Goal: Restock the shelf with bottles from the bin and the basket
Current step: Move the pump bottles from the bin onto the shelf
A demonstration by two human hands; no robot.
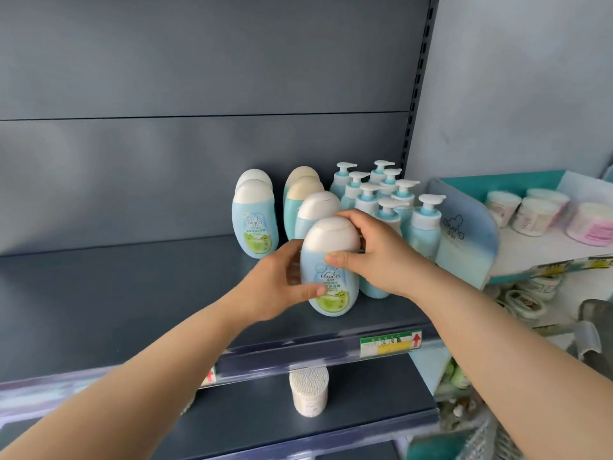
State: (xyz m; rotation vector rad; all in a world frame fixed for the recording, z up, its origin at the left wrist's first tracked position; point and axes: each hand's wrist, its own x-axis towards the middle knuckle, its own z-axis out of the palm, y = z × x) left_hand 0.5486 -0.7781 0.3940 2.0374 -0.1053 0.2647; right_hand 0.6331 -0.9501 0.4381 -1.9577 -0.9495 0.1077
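A light-blue oval bottle (331,270) with a white cap and green label stands near the front of the dark grey shelf (132,310). My left hand (278,287) grips its left side, thumb across the label. My right hand (374,254) grips its right side just below the cap. Behind it stand more oval bottles (255,220) of the same kind, some with cream caps. To their right is a cluster of several blue pump bottles (424,224). Neither the bin nor the basket can be made out for certain.
A price tag (389,343) is fixed to the shelf's front rail. A tub of cotton swabs (308,391) stands on the shelf below. On the right, a teal display tray (464,234) holds round tubs (534,217). The left part of the shelf holds nothing.
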